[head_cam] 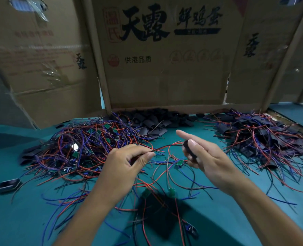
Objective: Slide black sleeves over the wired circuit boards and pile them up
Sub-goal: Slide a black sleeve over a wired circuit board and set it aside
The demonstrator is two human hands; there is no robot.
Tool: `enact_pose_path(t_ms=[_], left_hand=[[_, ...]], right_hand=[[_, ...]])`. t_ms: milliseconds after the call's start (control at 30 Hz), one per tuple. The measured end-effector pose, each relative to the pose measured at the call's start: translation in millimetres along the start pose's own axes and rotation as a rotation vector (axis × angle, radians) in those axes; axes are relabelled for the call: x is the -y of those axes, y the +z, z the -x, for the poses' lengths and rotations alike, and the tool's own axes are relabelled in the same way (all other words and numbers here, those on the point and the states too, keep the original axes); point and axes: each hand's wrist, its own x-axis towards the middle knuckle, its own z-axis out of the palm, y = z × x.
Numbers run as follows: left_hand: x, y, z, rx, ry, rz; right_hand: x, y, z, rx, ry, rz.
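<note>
Nearest, loose red, blue and black wires [157,197] spread over the green bench [23,219], ready to be picked.

Just above, left hand [126,162] pinching a bunch of wire ends [162,148] tight, likely to keep them together and pointed at the sleeve. Right hand [207,157] curled round a black sleeve [189,150], pointer finger sticking out straight, mouth of the sleeve turned toward the wires. Small green circuit board [180,163] hanging low between both hands, not yet covered.

Farther left, a heap of bare boards and wires [79,148]. Farther back, a heap of empty sleeves [154,121]. Far right, the finished pile [264,137]. Behind everything, cardboard walls [165,68], probably for stopping things rolling off.
</note>
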Motion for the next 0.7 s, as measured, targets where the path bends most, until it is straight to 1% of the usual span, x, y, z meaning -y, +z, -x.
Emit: enact_pose_path(t_ms=[100, 133, 233, 400, 500, 533, 600, 667, 700], left_hand=[[0, -2, -1, -0.013, 0.024, -0.048], [1, -2, -1, -0.013, 0.040, -0.078], [3, -2, -2, -0.013, 0.059, -0.136], [7, 0, -2, -0.010, 0.070, -0.177], [8, 1, -1, 0.023, 0.089, -0.212], [7, 1, -1, 0.035, 0.099, -0.235], [3, 4, 0, 0.062, 0.134, -0.313], [0, 10, 2, 0.114, 0.182, -0.424], [-1, 14, 4, 0.151, 0.201, -0.474]], right_hand=[[-2, -13, -1, -0.007, -0.127, 0.448], [-2, -16, -1, -0.015, -0.169, 0.558], [-1, -18, -1, -0.037, -0.251, 0.608], [-2, -15, -2, -0.049, -0.316, 0.671], [1, -8, 1, -0.018, -0.356, 0.723], [2, -4, 2, 0.004, -0.372, 0.773], [3, 7, 2, 0.018, -0.468, 0.940], [2, 18, 3, 0.031, -0.563, 1.109], [2, 23, 4, 0.038, -0.575, 1.154]])
